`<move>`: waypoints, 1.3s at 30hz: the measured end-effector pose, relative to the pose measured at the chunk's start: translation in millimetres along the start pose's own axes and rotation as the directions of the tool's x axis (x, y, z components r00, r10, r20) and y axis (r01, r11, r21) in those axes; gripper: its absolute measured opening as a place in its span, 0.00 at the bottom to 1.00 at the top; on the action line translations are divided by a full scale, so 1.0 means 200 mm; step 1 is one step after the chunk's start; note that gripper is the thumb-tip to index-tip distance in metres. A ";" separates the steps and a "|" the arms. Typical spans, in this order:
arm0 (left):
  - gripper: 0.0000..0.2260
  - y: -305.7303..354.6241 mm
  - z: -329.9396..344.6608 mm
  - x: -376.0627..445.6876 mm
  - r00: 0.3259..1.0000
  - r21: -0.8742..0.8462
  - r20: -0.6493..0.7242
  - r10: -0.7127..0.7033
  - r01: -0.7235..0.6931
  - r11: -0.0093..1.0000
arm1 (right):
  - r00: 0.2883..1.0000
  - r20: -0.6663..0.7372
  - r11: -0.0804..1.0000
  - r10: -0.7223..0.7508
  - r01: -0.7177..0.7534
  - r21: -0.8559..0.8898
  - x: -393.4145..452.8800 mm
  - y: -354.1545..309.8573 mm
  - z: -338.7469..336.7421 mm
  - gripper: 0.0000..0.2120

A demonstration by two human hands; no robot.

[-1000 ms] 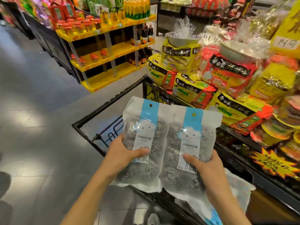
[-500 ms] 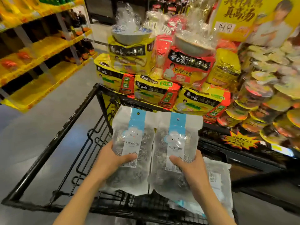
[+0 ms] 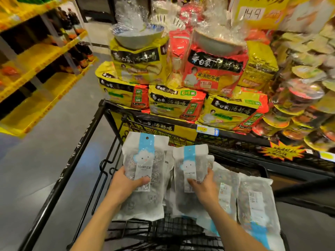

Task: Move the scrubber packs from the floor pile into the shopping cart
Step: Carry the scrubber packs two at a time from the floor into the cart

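While the left hand [image 3: 125,183] is gripping one scrubber pack [image 3: 143,178] and the right hand [image 3: 204,185] another pack [image 3: 188,176], fingers closed round each, both are hanging inside the black shopping cart [image 3: 76,153], beside packs already lying there [image 3: 253,201].

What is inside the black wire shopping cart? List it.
In the black wire shopping cart: clear scrubber packs lying flat at right. Two more, held by the left hand and right hand, cover whatever lies beneath.

Both bare forearms reach forward and down, side by side. The left hand [image 3: 125,183] and right hand [image 3: 204,184] are each clamped closed, thumbs on top.
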State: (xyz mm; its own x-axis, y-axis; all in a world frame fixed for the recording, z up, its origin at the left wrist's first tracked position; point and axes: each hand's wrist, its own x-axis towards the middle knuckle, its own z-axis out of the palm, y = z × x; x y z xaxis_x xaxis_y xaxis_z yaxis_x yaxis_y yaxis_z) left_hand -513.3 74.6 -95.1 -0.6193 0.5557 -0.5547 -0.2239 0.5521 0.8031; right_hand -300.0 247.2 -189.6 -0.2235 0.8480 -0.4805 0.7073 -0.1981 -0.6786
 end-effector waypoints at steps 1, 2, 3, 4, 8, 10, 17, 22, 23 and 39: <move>0.24 0.00 0.00 0.02 1.000 0.010 0.001 -0.002 0.002 1.000 | 1.000 -0.008 0.999 0.006 -0.006 -0.036 0.01 0.02 0.01 0.43; 0.24 -0.01 0.00 0.03 1.000 0.017 0.003 -0.009 0.009 1.000 | 0.999 -0.028 0.997 0.018 -0.020 -0.072 0.01 0.03 0.02 0.44; 0.24 -0.01 0.01 0.04 1.000 0.022 0.009 -0.013 0.012 1.000 | 0.998 -0.061 0.993 0.020 -0.027 -0.115 0.02 0.03 0.02 0.45; 0.24 -0.01 0.01 0.05 1.000 0.026 0.017 -0.017 0.016 1.000 | 0.994 -0.105 0.984 0.001 -0.020 -0.175 0.02 0.03 0.03 0.46; 0.24 -0.03 0.03 0.10 0.995 0.026 0.096 -0.005 0.003 1.000 | 0.969 -0.081 0.846 -0.234 0.162 -0.508 0.05 -0.02 -0.04 0.44; 0.23 -0.05 0.05 0.15 0.988 0.033 0.156 -0.013 0.008 0.999 | 0.962 0.015 0.769 -0.274 0.228 -0.598 0.06 -0.04 -0.11 0.46; 0.35 -0.24 0.16 0.43 0.970 0.105 0.226 -0.083 0.061 0.993 | 0.937 0.099 0.667 -0.335 0.310 -0.678 -0.01 -0.08 -0.26 0.61; 0.44 -0.38 0.25 0.63 0.993 0.303 0.097 0.060 -0.087 0.949 | 0.921 0.079 0.644 -0.381 0.326 -0.692 -0.07 -0.08 -0.31 0.56; 0.49 -0.33 0.27 0.58 0.992 0.384 0.054 0.111 -0.123 0.915 | 0.920 0.075 0.637 -0.384 0.323 -0.700 -0.08 -0.08 -0.32 0.56; 0.44 0.15 0.21 0.29 0.663 0.753 0.579 0.475 -0.659 0.002 | 0.911 0.022 0.608 -0.411 0.292 -0.738 -0.23 -0.16 -0.44 0.56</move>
State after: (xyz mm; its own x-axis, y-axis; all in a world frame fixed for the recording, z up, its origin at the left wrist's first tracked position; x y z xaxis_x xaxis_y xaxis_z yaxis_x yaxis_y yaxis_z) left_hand -525.1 149.4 -113.1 -0.0811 0.9903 -0.1125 0.9738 0.1028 0.2030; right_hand -253.8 257.4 -96.6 -0.5090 0.8437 -0.1707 0.8600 0.4900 -0.1427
